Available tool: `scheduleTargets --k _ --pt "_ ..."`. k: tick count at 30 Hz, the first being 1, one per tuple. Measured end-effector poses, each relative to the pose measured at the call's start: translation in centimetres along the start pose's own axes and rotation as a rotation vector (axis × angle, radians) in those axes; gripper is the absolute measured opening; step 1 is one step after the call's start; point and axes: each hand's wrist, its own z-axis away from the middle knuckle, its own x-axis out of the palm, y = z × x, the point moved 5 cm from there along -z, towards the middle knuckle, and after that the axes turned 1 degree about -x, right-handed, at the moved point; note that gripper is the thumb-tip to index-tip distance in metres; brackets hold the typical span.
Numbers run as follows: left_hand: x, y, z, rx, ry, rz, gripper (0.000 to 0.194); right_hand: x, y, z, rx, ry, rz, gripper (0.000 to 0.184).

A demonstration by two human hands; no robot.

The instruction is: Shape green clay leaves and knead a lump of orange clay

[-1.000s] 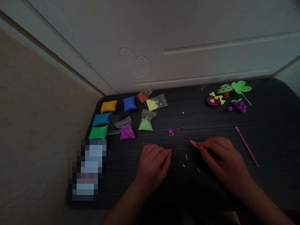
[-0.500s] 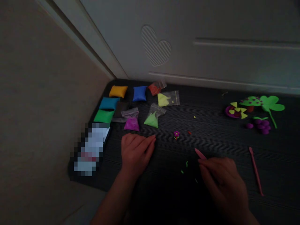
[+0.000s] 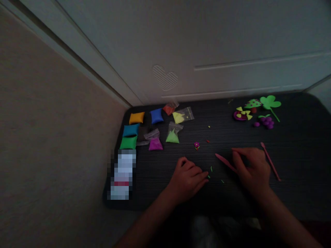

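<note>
My right hand is closed round a pink modelling tool whose flat tip points left over the dark table. My left hand rests on the table with its fingers curled, the fingertips touching a small green clay bit. Two more green bits lie between the hands. A tiny purple clay flower and a red crumb lie just beyond them.
Several coloured clay bags lie at the table's back left. Finished clay figures, green, purple and yellow, stand at the back right. A second pink tool lies right of my right hand. A blurred box lies at the left edge.
My left hand came back from near the purple bag to the green bits and curled its fingers. The right hand with the pink tool shifted slightly; the view moved.
</note>
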Motion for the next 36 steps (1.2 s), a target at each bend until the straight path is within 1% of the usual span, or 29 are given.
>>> scheduleTargets --k 3,8,13,17,18,21,23,28,32,36 --pt "0.3 0.0 -0.2 0.023 -0.027 -0.008 0.020 -0.4 0.4 -0.2 0.021 0.050 0.024 0.010" --pt "0.7 0.0 -0.5 0.040 -0.064 -0.041 0.017 -0.5 0.6 -0.4 0.038 0.058 0.042 0.014" --pt "0.7 0.3 -0.5 0.069 -0.034 -0.074 0.017 -0.3 0.5 -0.1 0.049 0.078 0.019 0.014" --pt "0.6 0.4 -0.5 0.057 -0.005 -0.081 0.019 -0.4 0.8 0.1 0.138 0.096 -0.085 0.014" --pt "0.6 0.3 -0.4 0.050 -0.003 -0.085 0.019 -0.4 0.8 0.2 0.156 0.108 -0.100 0.017" --pt "0.6 0.2 -0.4 0.038 -0.014 -0.089 0.021 -0.7 0.9 0.4 0.168 0.162 -0.105 0.038" --pt "0.7 0.1 -0.4 0.032 -0.021 -0.082 0.023 -0.8 1.1 0.5 0.172 0.186 -0.097 0.043" --pt "0.6 0.1 -0.4 0.022 -0.031 -0.055 0.022 -0.6 1.4 0.4 0.198 0.201 -0.069 0.042" --pt "0.6 0.0 -0.4 0.018 -0.013 -0.018 0.019 -0.6 1.8 0.1 0.266 0.226 -0.086 0.040" --pt "0.5 -0.3 -0.4 -0.021 0.035 -0.006 0.019 -0.7 1.9 0.2 0.235 0.290 -0.110 0.038"
